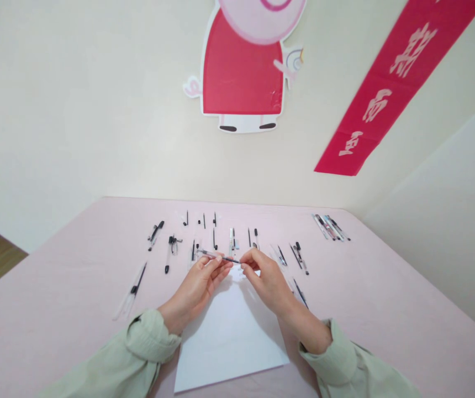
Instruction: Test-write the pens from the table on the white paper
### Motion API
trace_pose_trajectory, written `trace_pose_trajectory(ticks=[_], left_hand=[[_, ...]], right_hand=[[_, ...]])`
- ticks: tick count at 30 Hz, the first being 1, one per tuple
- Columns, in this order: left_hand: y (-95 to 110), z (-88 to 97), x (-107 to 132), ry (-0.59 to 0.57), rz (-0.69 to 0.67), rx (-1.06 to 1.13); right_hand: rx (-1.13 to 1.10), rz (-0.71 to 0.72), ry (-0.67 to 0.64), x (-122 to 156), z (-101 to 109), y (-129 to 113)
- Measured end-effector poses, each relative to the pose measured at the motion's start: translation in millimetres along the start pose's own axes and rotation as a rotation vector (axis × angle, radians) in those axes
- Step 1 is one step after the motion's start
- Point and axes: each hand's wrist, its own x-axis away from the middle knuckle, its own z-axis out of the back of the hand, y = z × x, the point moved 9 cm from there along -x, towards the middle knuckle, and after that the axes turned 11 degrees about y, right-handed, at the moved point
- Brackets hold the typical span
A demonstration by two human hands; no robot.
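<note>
My left hand (205,279) grips a slim pen barrel (208,254) between thumb and fingers, held nearly level above the top of a white paper sheet (231,337). From its right side a thin dark ink refill (231,260) runs toward my right hand (265,275). The thumb and index finger of that hand pinch the refill's right end; the tip is hidden by the fingers. How deep the refill sits in the barrel is covered by my left fingers.
Taken-apart pens lie in small groups on the pink table (67,287), among them a clear barrel with a dark refill (140,279) at left and pen parts (299,257) at right. Several pens (331,228) lie side by side at the back right. A wall (138,138) stands behind.
</note>
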Motion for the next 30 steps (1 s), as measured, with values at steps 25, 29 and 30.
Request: trace_pose_trajectory(ticks=[25,29,30], left_hand=[[26.0,13.8,-14.1,0.117,-0.021,0.176],[23.8,13.2,-13.7,0.109,-0.017,0.181],[22.8,13.2,-13.7,0.108,-0.015,0.179]], right_hand=[[0.329,0.043,-0.128,12.3,-20.2,12.8],[0.512,0.146,-0.257,23.8,-52.4,8.4],[0.543,0.149,-0.262,24.1,-55.9,8.8]])
